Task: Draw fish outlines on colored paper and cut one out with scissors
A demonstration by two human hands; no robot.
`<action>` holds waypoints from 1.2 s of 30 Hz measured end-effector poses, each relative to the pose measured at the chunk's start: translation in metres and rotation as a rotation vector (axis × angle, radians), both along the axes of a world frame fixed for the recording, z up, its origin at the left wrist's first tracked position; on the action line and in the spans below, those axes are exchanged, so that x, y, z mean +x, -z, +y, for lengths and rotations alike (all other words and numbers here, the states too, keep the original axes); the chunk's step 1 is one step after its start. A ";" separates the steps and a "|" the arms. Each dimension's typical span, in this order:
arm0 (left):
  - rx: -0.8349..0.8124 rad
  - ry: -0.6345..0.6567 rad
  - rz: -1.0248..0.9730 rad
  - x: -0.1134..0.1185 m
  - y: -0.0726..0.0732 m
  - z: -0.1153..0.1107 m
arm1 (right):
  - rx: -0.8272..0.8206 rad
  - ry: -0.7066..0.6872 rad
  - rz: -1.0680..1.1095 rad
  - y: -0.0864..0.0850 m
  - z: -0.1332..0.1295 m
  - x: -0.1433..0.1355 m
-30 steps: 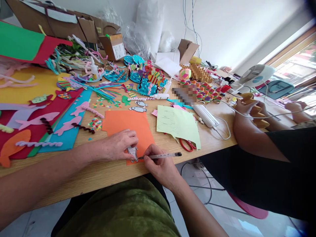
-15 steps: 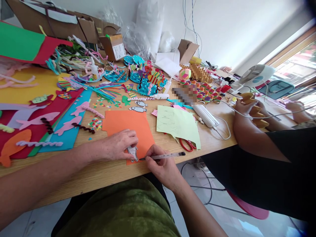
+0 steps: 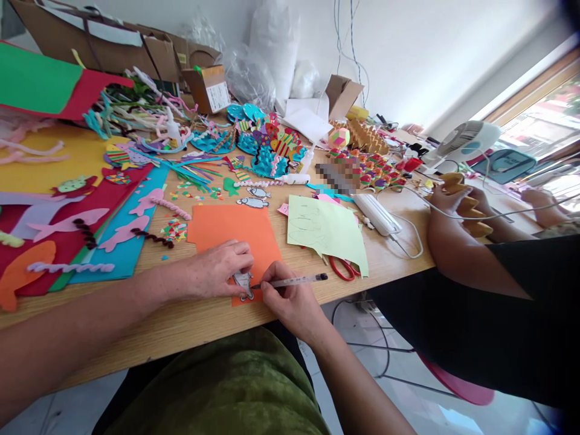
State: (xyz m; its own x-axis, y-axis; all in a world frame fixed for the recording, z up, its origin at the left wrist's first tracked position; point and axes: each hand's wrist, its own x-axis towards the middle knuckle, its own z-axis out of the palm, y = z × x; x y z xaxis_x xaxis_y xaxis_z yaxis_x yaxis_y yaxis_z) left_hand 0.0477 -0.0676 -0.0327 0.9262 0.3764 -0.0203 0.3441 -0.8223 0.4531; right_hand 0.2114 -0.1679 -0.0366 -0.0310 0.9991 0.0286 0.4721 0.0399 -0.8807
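Observation:
My left hand [image 3: 222, 270] holds a small grey-and-white paper fish cutout [image 3: 243, 283] down on a sheet of orange paper [image 3: 233, 225], thumb and fingers pressed around it and hiding part of it. Between the fingers of my right hand [image 3: 290, 298] is a slim pen [image 3: 299, 280] with a dark end. Its tip rests by the cutout's right edge. Two more grey fish cutouts [image 3: 254, 202] lie just beyond the orange sheet. To the right is a pale green sheet [image 3: 324, 226] with pencilled outlines, partly covering red-handled scissors [image 3: 342, 269].
Coloured sheets and pink paper fish [image 3: 124, 232] with twisted pipe cleaners cover the left side. Blue decorated crafts [image 3: 267, 154], a glue bottle [image 3: 295, 179] and a white glue gun [image 3: 378, 211] sit further back. At right, another person's hands [image 3: 446, 199] hold a yellow-brown folded piece.
My right hand and the pen have shifted slightly left, with the tip now closer to the cutout's edge. My left hand has stayed almost still on the cutout.

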 end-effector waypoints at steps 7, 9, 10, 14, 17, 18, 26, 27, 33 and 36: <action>-0.018 -0.010 -0.035 0.000 0.003 0.001 | -0.009 0.028 -0.007 0.002 0.007 0.000; -0.018 -0.013 -0.051 0.000 0.004 0.001 | -0.007 0.033 -0.004 0.002 0.008 0.000; -0.017 -0.015 -0.052 0.000 0.004 0.001 | -0.004 0.036 -0.003 0.002 0.009 -0.001; 0.001 -0.020 -0.017 0.000 0.002 0.000 | 0.013 0.050 -0.021 0.002 0.011 -0.001; 0.004 -0.022 0.011 0.001 -0.001 0.000 | 0.015 0.056 -0.037 0.003 0.013 -0.001; 0.000 -0.024 0.013 0.002 -0.001 0.000 | 0.014 0.057 -0.037 0.003 0.014 -0.001; -0.010 -0.020 -0.040 0.000 0.003 0.000 | 0.006 0.064 -0.041 0.002 0.017 -0.002; -0.006 -0.019 -0.037 0.000 0.003 0.000 | 0.004 0.059 -0.044 0.002 0.017 -0.002; 0.012 0.004 -0.030 -0.003 -0.001 -0.002 | -0.018 0.042 -0.037 0.000 0.016 -0.001; 0.013 0.046 -0.056 -0.006 -0.003 -0.002 | -0.022 0.034 -0.033 0.001 0.017 -0.001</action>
State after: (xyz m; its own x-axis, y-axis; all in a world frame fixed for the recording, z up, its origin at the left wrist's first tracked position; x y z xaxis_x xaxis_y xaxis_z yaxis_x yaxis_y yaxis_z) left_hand 0.0413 -0.0693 -0.0299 0.9421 0.3334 0.0366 0.2802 -0.8424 0.4602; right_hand 0.2109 -0.1514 -0.0372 0.0023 1.0000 0.0065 0.5015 0.0045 -0.8651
